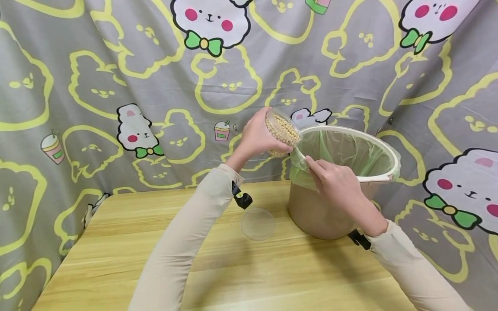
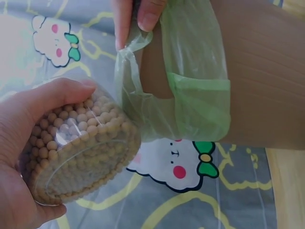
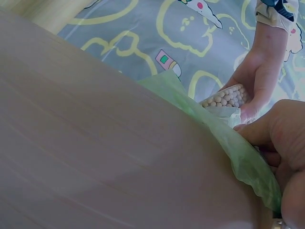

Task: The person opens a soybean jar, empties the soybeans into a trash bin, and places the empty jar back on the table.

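My left hand (image 1: pixel 258 136) grips a clear plastic jar (image 2: pixel 86 138) full of round, pale yellow beans (image 1: pixel 283 129). The jar is tilted, its top leaning toward the near left side of the bin's rim. At that part of the rim, my right hand (image 1: pixel 338 181) pinches the edge of a thin green bin liner (image 2: pixel 200 105). The liner lines the brown bin (image 1: pixel 323 211) and folds down over its outside. In the right wrist view the bin wall takes up much of the frame, and the jar (image 3: pixel 228 98) shows just beyond the liner. Its mouth is hidden there.
A clear round lid (image 1: pixel 258 223) lies flat on the wooden table (image 1: pixel 136 250), left of the bin. A white ring (image 1: pixel 389 151) runs around the bin's top. Behind the table hangs a grey curtain (image 1: pixel 163 86) with cartoon prints.
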`<state>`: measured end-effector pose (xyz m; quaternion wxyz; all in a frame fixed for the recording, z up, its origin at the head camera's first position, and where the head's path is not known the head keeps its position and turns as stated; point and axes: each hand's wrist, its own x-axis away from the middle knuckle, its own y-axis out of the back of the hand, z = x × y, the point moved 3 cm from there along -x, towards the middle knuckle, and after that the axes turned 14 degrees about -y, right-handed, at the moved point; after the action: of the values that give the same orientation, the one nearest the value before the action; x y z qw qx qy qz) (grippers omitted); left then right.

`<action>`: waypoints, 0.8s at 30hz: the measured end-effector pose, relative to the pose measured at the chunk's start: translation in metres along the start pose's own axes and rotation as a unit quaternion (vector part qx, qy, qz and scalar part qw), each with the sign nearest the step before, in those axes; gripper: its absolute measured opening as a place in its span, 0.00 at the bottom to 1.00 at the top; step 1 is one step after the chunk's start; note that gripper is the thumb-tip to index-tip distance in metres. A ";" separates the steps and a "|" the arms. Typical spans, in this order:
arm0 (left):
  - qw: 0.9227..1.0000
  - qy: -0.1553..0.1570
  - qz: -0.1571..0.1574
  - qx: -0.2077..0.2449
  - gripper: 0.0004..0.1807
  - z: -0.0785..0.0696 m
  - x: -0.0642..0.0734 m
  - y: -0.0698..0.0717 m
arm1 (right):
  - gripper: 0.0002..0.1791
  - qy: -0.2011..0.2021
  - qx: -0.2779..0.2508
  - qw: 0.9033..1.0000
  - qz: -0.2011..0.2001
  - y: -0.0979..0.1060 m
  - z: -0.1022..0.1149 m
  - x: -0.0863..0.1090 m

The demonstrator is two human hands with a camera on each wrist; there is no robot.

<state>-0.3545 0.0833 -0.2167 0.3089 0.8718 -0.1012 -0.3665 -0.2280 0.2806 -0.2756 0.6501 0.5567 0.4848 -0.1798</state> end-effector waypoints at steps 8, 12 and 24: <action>0.999 0.003 0.034 -0.036 0.71 -0.009 -0.009 0.006 | 0.19 0.000 0.001 1.000 0.003 0.002 0.001 -0.003; 0.998 -0.003 0.045 -0.049 0.71 -0.012 -0.011 0.007 | 0.19 0.000 -0.002 1.000 0.007 0.002 0.000 -0.003; 0.994 -0.017 0.068 -0.082 0.73 -0.022 -0.014 0.004 | 0.18 -0.001 0.006 1.000 0.011 0.001 0.000 0.000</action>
<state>-0.3489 0.0954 -0.1946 0.4020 0.8283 -0.1346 -0.3663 -0.2277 0.2811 -0.2750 0.6489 0.5659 0.4771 -0.1761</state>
